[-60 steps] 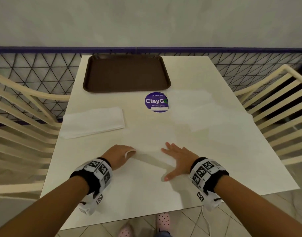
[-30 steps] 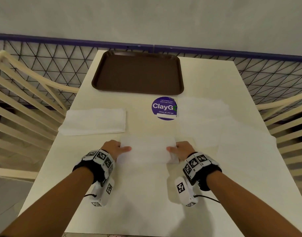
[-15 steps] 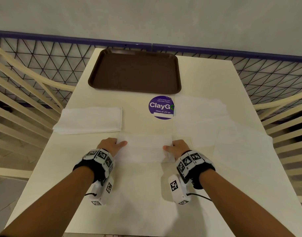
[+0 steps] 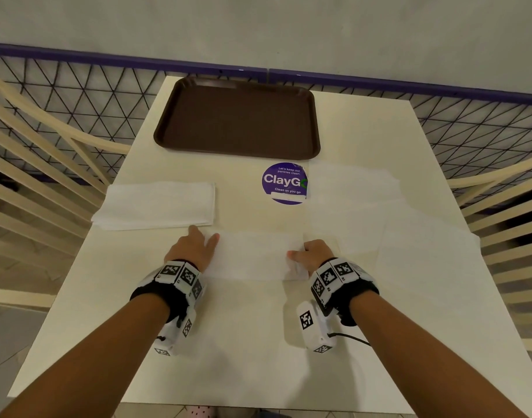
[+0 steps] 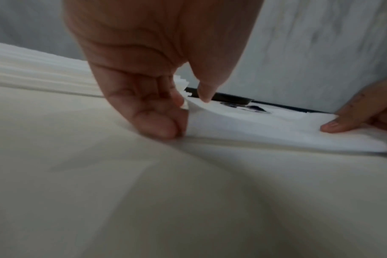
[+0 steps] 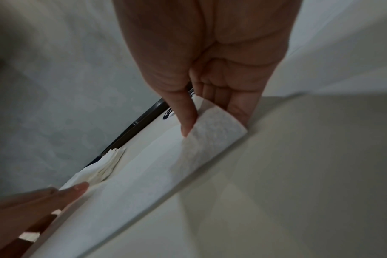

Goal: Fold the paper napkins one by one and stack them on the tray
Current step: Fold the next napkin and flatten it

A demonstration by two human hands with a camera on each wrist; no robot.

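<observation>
Nearest me, both forearms reach in over the cream table (image 4: pixel 258 342). The right hand (image 4: pixel 314 256) pinches the right end of the folded napkin (image 4: pixel 252 256), thumb on top and fingers curled beneath, the corner lifted off the surface. The left hand (image 4: pixel 195 247) lies at the left end with fingers mostly straight; the wrist view shows its fingertips (image 5: pixel 164 129) tucked at the paper's edge, seemingly pinning rather than gripping. The napkin is a strip lying flat between the 2 hands, its long axis running left to right across the table. To fold well, I'd bring the lifted end over squarely, match the edges, then press the crease. Beyond lie a napkin stack (image 4: pixel 157 205) at left and, farther off, the brown tray (image 4: pixel 237 119), with nothing on it.
</observation>
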